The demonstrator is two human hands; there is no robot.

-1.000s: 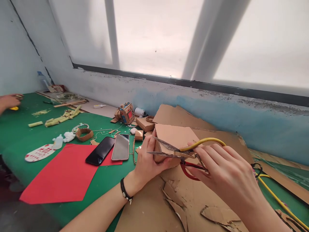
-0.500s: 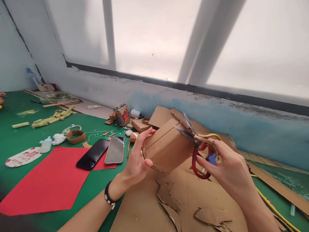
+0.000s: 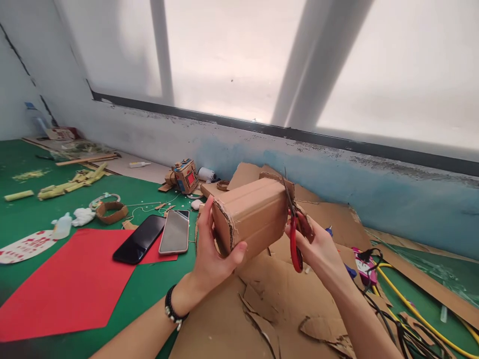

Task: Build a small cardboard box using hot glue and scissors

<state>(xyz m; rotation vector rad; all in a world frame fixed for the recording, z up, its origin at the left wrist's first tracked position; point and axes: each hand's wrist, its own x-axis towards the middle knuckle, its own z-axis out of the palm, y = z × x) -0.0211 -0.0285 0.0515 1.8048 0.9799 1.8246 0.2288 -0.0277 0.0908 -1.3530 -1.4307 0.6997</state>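
Note:
A brown cardboard box [image 3: 254,207], long with rounded corners, is gripped at its near left end by my left hand [image 3: 217,239], thumb below and fingers round the side. My right hand [image 3: 316,239] holds red-handled scissors [image 3: 294,224], whose blades stand upright against the box's far right end. A cardboard flange sticks out past that end, next to the blades. How far the blades are parted is hard to see edge-on. Under the box lies a large cardboard sheet [image 3: 209,319] with torn cardboard scraps [image 3: 262,309] on it.
Two phones [image 3: 140,239] and red paper [image 3: 71,284] lie left on the green table. Behind them sit a cardboard ring [image 3: 111,212] and a small cardboard camera model [image 3: 186,175]. Black cables [image 3: 396,329] and a yellow cord [image 3: 407,304] run along the right.
The box has turned, so its closed left end and long side now show. The scissors have swung from widely open and slanted to upright at the box's right end.

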